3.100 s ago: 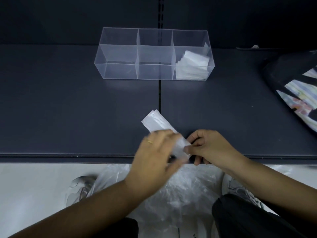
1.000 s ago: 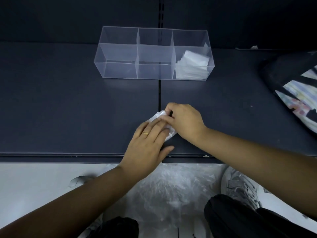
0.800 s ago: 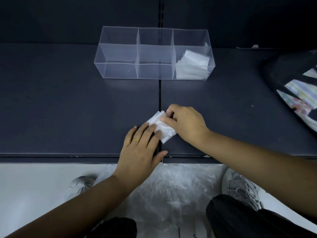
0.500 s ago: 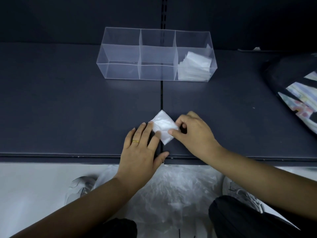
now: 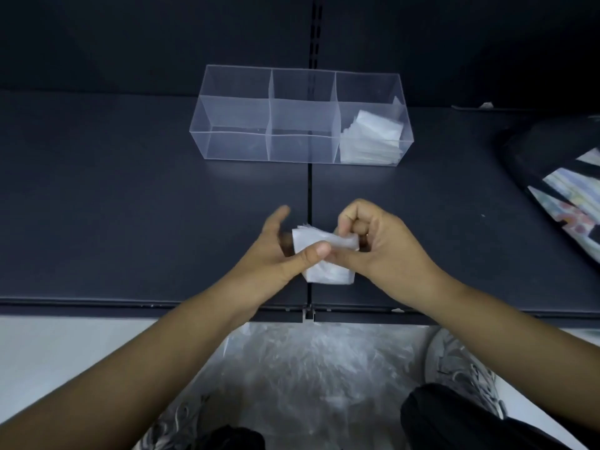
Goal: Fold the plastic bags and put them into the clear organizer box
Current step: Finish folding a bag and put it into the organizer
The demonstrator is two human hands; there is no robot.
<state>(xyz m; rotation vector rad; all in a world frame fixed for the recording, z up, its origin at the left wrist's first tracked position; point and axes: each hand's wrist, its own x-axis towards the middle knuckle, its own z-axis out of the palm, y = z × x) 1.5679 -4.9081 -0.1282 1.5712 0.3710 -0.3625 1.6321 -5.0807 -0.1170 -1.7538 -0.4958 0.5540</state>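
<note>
Fold prob. done: left hand (image 5: 276, 253) & right hand (image 5: 386, 245), each grip pinched on the folded bag (image 5: 328, 274); next, carry to organizer box (image 5: 233, 147) at 12 o'clock.

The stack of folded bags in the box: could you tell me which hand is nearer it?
Right. The right hand is almost directly in front of the stack; the left hand is farther off to the left.

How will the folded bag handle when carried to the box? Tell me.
Probably floppy: the folded bag bends between left hand and right hand. Likely springs open if released; its layers fan at the top. Seems light: thin film.
</note>
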